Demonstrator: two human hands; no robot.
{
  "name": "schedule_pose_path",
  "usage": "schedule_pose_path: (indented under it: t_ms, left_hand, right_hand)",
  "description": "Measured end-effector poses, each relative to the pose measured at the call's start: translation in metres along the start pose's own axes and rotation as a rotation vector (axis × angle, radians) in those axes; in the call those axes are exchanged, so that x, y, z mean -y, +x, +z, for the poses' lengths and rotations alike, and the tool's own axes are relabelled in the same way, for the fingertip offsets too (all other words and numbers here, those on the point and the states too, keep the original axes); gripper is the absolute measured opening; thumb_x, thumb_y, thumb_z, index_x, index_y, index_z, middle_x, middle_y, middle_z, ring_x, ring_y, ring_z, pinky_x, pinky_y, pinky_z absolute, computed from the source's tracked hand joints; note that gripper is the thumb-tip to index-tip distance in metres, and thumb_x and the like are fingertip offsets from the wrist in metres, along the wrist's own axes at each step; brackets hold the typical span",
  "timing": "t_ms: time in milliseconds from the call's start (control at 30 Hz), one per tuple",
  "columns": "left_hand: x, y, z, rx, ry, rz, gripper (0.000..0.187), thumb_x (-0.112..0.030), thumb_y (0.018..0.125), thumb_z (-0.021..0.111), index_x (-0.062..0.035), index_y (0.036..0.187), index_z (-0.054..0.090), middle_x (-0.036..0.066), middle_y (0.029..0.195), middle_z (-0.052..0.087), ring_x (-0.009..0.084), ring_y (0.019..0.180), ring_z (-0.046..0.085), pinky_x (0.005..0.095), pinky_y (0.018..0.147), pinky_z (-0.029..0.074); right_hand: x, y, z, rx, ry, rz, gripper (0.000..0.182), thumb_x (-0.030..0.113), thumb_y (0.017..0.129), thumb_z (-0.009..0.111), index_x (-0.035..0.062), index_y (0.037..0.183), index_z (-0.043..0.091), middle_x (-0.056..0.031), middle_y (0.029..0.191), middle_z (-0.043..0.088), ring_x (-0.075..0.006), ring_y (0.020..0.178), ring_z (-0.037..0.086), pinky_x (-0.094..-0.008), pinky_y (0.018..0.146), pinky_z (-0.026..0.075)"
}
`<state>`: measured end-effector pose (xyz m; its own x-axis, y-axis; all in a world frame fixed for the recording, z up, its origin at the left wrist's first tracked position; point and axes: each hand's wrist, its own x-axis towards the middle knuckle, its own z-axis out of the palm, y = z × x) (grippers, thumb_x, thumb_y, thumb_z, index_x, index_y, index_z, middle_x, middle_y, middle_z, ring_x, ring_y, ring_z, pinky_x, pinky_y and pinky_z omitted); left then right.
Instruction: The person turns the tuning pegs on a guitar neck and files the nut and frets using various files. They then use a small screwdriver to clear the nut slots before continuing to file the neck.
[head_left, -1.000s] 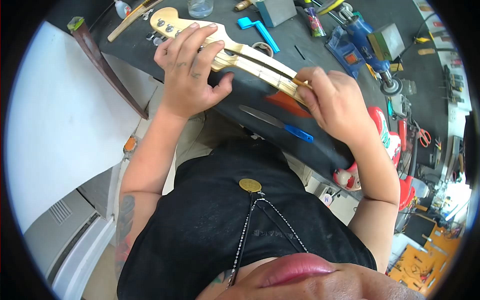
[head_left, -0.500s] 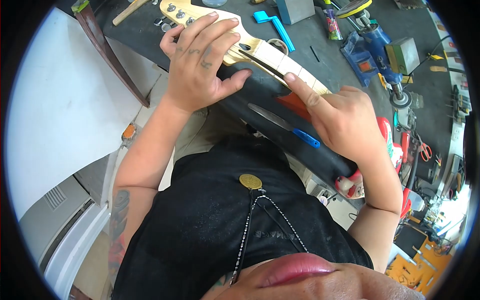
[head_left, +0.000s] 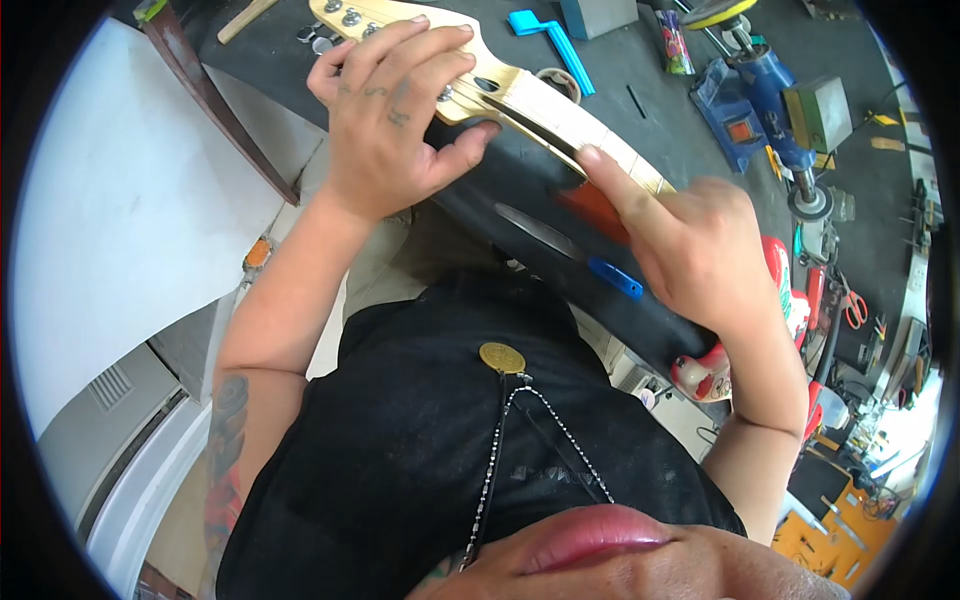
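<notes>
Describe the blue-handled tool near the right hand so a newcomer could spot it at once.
Start at the dark workbench, where the pale guitar neck runs across. Just nearer the person than the neck, beside the right hand, lies a flat file. Its grey blade and blue handle set it apart from the all-blue string winder farther back.

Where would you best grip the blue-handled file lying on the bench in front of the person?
Probably by its blue handle, coming from the person's right. The blue-handled file lies flat on the dark bench, handle end toward the right hand, which is the nearer hand. The bare blade is thin and flat, harder to pinch. The left hand is clasped on the guitar neck.
</notes>
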<state>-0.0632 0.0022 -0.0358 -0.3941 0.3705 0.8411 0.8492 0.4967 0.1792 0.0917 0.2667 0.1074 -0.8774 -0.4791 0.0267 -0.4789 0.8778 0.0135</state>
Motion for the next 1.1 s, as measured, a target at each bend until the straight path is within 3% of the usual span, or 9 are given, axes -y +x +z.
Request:
schedule_pose_path:
  t_ms: [467, 800, 867, 1100]
  left_hand:
    - [0.002, 0.001, 0.001, 0.004, -0.017, 0.001, 0.062, -0.040, 0.082, 0.091, -0.0152, 0.134, 0.068, 0.001, 0.142, 0.077, 0.0294, 0.137, 0.065, 0.0440, 0.115, 0.034]
    - [0.002, 0.002, -0.001, 0.027, -0.041, -0.020, 0.065, -0.037, 0.081, 0.092, -0.0141, 0.137, 0.068, 0.001, 0.144, 0.077, 0.0293, 0.138, 0.065, 0.0417, 0.115, 0.035]
    - [0.001, 0.003, 0.000, -0.008, -0.060, -0.029, 0.066, -0.037, 0.081, 0.092, -0.0130, 0.138, 0.068, 0.002, 0.144, 0.076, 0.0296, 0.138, 0.065, 0.0412, 0.115, 0.035]
    - [0.000, 0.005, -0.003, 0.031, -0.006, -0.016, 0.066, -0.037, 0.082, 0.092, -0.0118, 0.138, 0.069, 0.003, 0.144, 0.076, 0.0301, 0.137, 0.066, 0.0417, 0.116, 0.036]
  right_hand:
    - [0.000, 0.006, -0.001, -0.014, -0.101, -0.045, 0.081, 0.008, 0.084, 0.078, 0.0197, 0.163, 0.064, -0.0011, 0.064, 0.051, -0.0233, 0.056, 0.054, -0.0412, 0.059, 0.043]
    - [0.002, 0.005, 0.004, -0.059, -0.053, -0.041, 0.082, 0.007, 0.083, 0.079, 0.0199, 0.163, 0.064, -0.0005, 0.061, 0.051, -0.0240, 0.053, 0.051, -0.0404, 0.059, 0.043]
    - [0.002, -0.011, -0.002, 0.016, -0.067, 0.018, 0.082, 0.008, 0.083, 0.079, 0.0194, 0.163, 0.064, -0.0011, 0.062, 0.051, -0.0245, 0.053, 0.051, -0.0410, 0.059, 0.043]
    - [-0.002, 0.009, 0.001, -0.054, -0.055, -0.066, 0.080, 0.006, 0.084, 0.078, 0.0183, 0.163, 0.064, -0.0020, 0.061, 0.050, -0.0252, 0.054, 0.052, -0.0421, 0.059, 0.043]
